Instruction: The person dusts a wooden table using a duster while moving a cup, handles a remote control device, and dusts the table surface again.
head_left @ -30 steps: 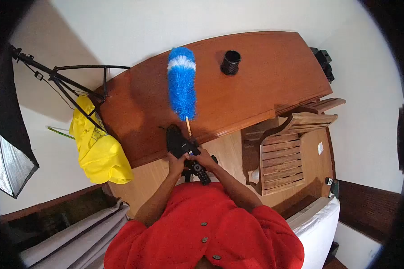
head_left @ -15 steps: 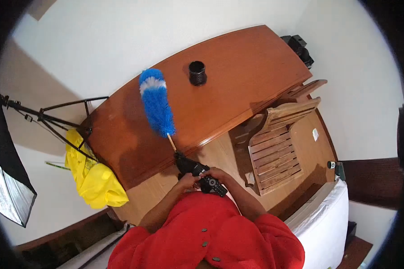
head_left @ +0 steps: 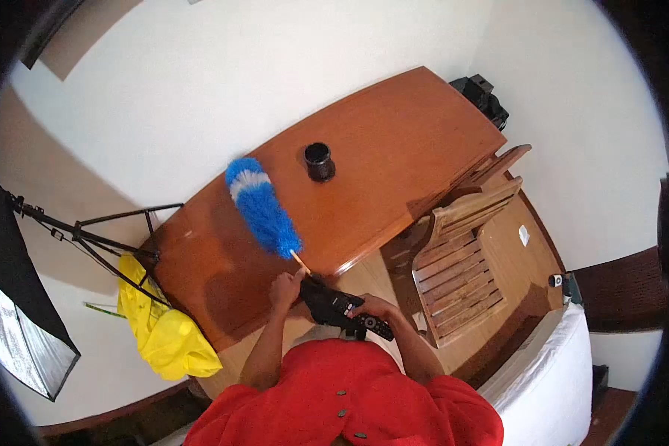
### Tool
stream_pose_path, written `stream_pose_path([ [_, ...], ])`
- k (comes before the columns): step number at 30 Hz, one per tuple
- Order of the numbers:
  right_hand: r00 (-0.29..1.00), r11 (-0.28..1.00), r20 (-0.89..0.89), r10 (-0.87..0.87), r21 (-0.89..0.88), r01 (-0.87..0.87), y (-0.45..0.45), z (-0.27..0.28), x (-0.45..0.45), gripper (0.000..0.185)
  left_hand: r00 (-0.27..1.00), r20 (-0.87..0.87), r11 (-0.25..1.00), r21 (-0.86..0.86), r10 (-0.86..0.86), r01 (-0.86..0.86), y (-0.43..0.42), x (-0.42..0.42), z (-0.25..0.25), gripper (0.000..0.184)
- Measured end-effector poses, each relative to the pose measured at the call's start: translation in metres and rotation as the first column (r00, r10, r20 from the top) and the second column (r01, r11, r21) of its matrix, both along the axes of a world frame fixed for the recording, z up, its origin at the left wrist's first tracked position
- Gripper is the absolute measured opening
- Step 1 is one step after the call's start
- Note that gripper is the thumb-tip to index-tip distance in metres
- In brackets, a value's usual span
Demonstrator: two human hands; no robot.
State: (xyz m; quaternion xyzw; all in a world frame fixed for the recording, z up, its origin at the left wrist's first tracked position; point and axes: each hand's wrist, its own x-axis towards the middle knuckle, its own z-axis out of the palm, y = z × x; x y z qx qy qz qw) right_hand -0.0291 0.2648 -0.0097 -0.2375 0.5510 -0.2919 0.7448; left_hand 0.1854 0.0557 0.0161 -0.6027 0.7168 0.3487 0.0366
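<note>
My left hand (head_left: 285, 291) is closed beside the base of the blue and white duster (head_left: 264, 215), at its thin wooden handle, next to the top of a black bag-like item (head_left: 321, 301). With my right hand (head_left: 374, 306) I grip the lower end of the black item and a black remote control (head_left: 377, 325) with round buttons. The duster's fluffy head is over the brown table (head_left: 394, 134), tilted up and to the left. Part of its handle is hidden by the black item.
A black cup (head_left: 320, 162) stands on the table. At the left are a black stand (head_left: 82, 232), a yellow cloth (head_left: 172, 343) and a softbox (head_left: 22, 334). A wooden chair (head_left: 457, 286) is at the right, near a white mattress-like object (head_left: 539, 379).
My left hand has moved from the middle of the black item up to its top end by the duster's handle. The view has turned and shifted, so the table sits lower.
</note>
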Motion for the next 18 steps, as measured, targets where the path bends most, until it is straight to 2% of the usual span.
stream_pose_path([
  [2,1.000,1.000,-0.003,-0.007,-0.001,0.007,-0.004,-0.013,-0.002,0.052,1.000,0.009,1.000,-0.004,0.004,-0.004,-0.007,-0.016,0.010,0.070],
  [5,0.997,1.000,-0.069,0.019,0.007,-0.018,-0.006,0.011,-0.009,0.054,1.000,0.030,0.999,0.048,0.008,-0.009,-0.011,-0.033,0.022,0.064],
  [8,0.972,0.998,-0.229,0.051,-0.018,-0.057,0.002,0.032,-0.015,0.054,0.998,0.035,0.996,0.072,0.054,-0.057,-0.013,-0.036,0.007,0.050],
  [11,0.984,0.998,-0.178,-0.015,0.065,0.027,0.014,0.047,-0.021,0.055,0.996,-0.032,0.991,0.110,0.083,-0.079,-0.022,-0.025,-0.018,0.038],
  [14,0.988,1.000,-0.156,0.016,-0.008,-0.018,0.027,-0.005,-0.031,0.056,0.983,-0.137,0.986,0.129,0.121,-0.103,-0.026,-0.017,-0.027,0.032],
  [17,0.979,0.989,-0.164,-0.120,0.067,0.133,0.025,0.010,-0.027,0.056,0.986,-0.145,0.993,0.094,0.077,-0.064,-0.025,-0.014,-0.025,0.031],
  [18,0.964,0.989,-0.226,-0.140,0.021,0.148,0.013,0.044,-0.024,0.050,0.991,-0.129,0.997,0.068,0.044,-0.036,-0.021,-0.016,-0.015,0.030],
])
